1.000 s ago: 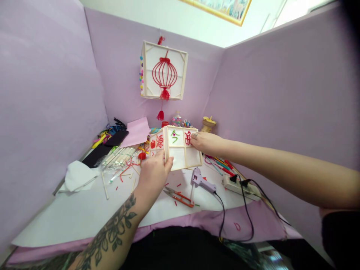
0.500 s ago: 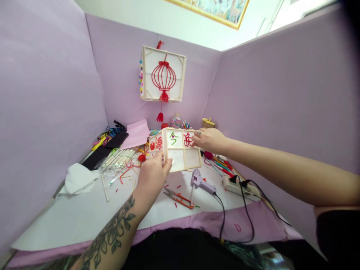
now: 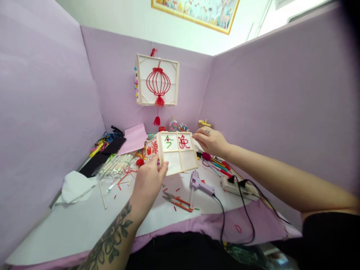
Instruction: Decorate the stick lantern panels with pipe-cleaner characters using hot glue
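Note:
A box-like paper lantern with a light wooden frame (image 3: 172, 165) is tilted above the table, with green and red characters in its upper panes. My left hand (image 3: 149, 175) grips its lower left corner, thumb on the front. At the upper right edge of the lantern is my right hand (image 3: 210, 140), its fingers bent together near the frame; whether they pinch the edge or anything small is hidden. Below the lantern lie a lilac glue gun (image 3: 203, 184) and orange-handled snips (image 3: 180, 201).
A finished-looking lantern (image 3: 158, 80) hangs on the lilac back panel. Bagged sticks (image 3: 116, 167) and white cloth (image 3: 75, 186) lie left. A power strip (image 3: 239, 188) with black cords, pens and a crimson ball are at the right.
My right hand has shifted from the red character in the upper right pane to the lantern's right edge, uncovering the character. The view has moved slightly.

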### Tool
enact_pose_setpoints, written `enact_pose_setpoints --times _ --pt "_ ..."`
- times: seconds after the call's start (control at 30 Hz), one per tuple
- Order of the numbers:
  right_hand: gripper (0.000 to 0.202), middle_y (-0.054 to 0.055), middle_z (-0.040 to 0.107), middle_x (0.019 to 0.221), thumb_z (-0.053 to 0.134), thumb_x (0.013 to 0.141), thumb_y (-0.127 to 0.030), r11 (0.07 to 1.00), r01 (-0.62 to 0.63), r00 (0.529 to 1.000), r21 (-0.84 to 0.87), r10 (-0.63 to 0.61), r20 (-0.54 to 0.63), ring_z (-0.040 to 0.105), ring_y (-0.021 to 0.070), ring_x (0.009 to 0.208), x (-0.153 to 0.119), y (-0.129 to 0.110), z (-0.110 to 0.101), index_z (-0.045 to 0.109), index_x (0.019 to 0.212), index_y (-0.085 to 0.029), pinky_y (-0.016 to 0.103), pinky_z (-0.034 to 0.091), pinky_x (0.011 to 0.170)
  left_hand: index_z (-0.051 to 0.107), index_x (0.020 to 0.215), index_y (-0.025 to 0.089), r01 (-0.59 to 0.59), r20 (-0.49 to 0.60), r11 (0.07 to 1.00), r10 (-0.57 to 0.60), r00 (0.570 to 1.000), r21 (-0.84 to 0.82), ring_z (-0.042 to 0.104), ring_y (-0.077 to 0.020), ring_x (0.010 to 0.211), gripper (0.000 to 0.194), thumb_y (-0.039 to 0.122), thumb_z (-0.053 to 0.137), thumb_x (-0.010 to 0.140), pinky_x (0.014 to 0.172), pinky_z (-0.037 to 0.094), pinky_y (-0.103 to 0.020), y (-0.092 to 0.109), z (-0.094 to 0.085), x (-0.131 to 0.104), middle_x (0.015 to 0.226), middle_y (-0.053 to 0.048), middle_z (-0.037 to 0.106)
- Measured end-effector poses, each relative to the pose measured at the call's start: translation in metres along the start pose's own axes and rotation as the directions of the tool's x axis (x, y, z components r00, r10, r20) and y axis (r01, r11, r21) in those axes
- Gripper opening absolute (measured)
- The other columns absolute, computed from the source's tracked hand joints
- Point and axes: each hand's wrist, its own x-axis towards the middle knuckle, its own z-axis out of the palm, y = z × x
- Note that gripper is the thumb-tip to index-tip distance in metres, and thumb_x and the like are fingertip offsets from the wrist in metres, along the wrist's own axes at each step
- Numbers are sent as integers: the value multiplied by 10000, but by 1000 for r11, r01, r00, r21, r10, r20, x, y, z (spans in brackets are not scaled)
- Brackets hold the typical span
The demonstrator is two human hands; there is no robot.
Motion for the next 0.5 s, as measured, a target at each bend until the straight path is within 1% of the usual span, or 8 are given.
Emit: enact_pose_setpoints --times 0.03,0.1,0.17,0.23,0.3,0.4,0.47,0.5 --pt "327 120 651 1025 382 955 -237 999 25 999 42 -23 -37 562 220 941 -8 -3 3 671 1093 -174 355 450 849 641 1061 172 -3 -3 1000 3 1000 -4 632 -206 692 308 383 478 907 694 432 -303 -1 0 0 706 -28 677" --pt "333 122 629 1085 430 931 -259 993 58 996 102 -51 -78 544 239 997 -23 -10 11 650 1172 -194 414 451 912 644 1036 175 -8 -14 1000 8 1000 0 631 -206 691 305 393 477 904 682 428 -299 -2 1 0 701 -27 675" --pt "364 137 602 1158 469 920 -316 990 57 995 128 -45 -93 523 262 1050 -35 -17 19 632 1223 -198 462 446 942 647 1006 178 -13 -23 1000 14 1000 7 630 -206 691 300 401 476 902 669 420 -296 -4 1 0 694 -25 672" --pt "414 155 570 1220 486 916 -374 990 51 995 132 -40 -89 500 281 1089 -41 -21 25 619 1260 -188 487 434 968 647 1003 184 -24 -28 1000 24 999 1 627 -203 681 297 404 475 901 659 413 -291 -5 1 -1 677 -18 665" --pt "448 158 542 1261 500 909 -417 990 41 998 135 -34 -55 480 294 1112 -41 -22 29 616 1281 -195 504 416 991 647 1013 189 -38 -28 999 38 999 -3 624 -198 670 295 399 471 901 654 408 -286 -5 0 -1 661 -10 657" --pt "432 143 525 1285 529 899 -439 984 0 1000 181 -1 4 454 304 1137 -35 -20 32 635 1269 -244 526 388 1010 651 1018 192 -39 -37 999 40 998 30 620 -195 664 295 386 464 899 652 403 -285 -5 -1 -2 656 -9 651" --pt "402 137 523 1289 522 905 -455 959 -27 1000 282 30 -6 444 300 1154 -31 -18 33 666 1227 -263 528 377 1014 653 1017 195 -30 -45 998 32 998 51 621 -196 672 294 383 460 897 651 399 -285 -5 -3 -2 664 -10 656" --pt "397 134 528 1283 498 915 -473 930 -52 997 364 66 -27 452 290 1153 -30 -17 33 683 1198 -264 516 382 1010 653 1011 198 -25 -48 998 28 998 55 622 -198 675 292 384 461 894 649 398 -285 -6 -3 -1 666 -10 659"
